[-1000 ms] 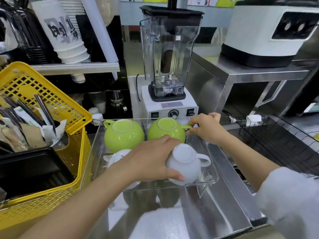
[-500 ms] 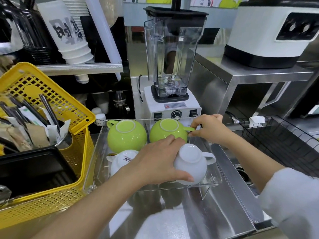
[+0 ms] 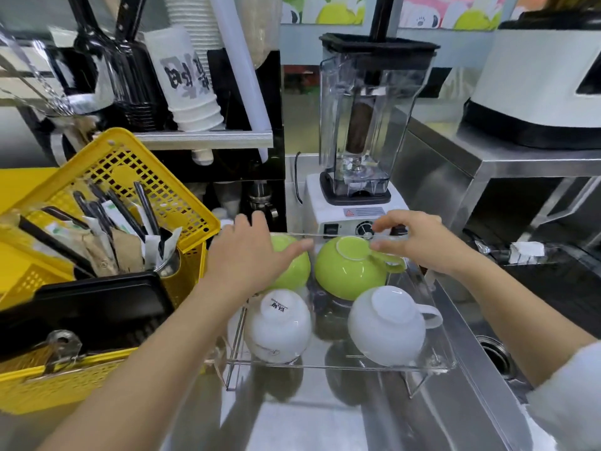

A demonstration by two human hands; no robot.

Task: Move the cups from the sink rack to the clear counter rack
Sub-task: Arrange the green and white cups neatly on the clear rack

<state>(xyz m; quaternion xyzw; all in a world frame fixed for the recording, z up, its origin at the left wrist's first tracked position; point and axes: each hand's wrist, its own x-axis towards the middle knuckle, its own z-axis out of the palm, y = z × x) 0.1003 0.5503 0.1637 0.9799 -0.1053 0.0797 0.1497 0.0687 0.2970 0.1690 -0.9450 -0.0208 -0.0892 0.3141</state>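
Four cups stand upside down in the clear counter rack (image 3: 341, 366). Two green ones are at the back, two white ones at the front. My left hand (image 3: 250, 255) lies spread over the left green cup (image 3: 294, 271), fingers apart. My right hand (image 3: 419, 245) hovers at the rack's back right, thumb and forefinger apart just above the base of the right green cup (image 3: 348, 278), whose handle points right. The left white cup (image 3: 276, 327) and the right white cup (image 3: 387, 327) stand free of both hands.
A yellow basket (image 3: 130, 170) with utensils and a black tray (image 3: 81, 304) crowds the rack's left side. A blender (image 3: 357, 125) stands right behind the rack. The sink with its drain (image 3: 494, 353) and dark rack (image 3: 553, 281) lies to the right.
My left hand let go of the right white cup and moved back-left onto the left green cup. My right hand released the right green cup's handle and opened above it.
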